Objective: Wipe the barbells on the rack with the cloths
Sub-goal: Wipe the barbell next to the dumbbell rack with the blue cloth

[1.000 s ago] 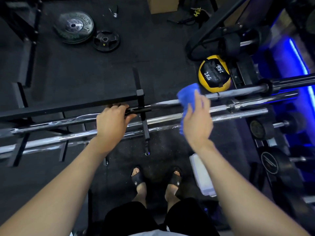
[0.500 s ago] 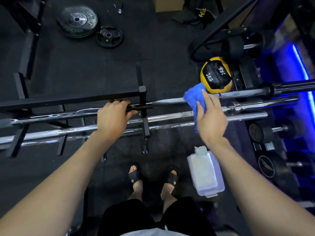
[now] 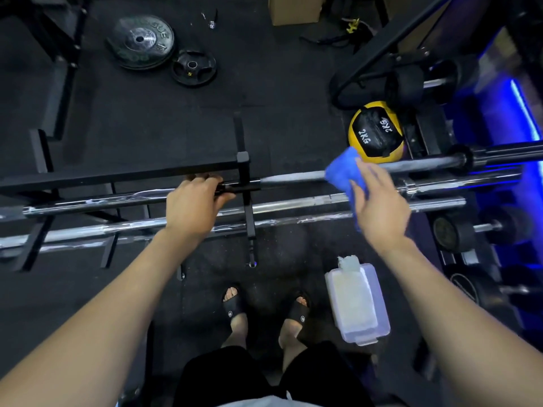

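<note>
Step in hand: wiping the top barbell (image 3: 411,165) on the rack (image 3: 244,183). The left hand (image 3: 192,208) grips the bar's dark section at the rack upright, steadying it. The right hand (image 3: 379,207) presses the blue cloth (image 3: 342,174) onto the shaft, fingers extended. Next move, as judged: slide the cloth along the shaft away from the left hand, keeping pressure.
</note>
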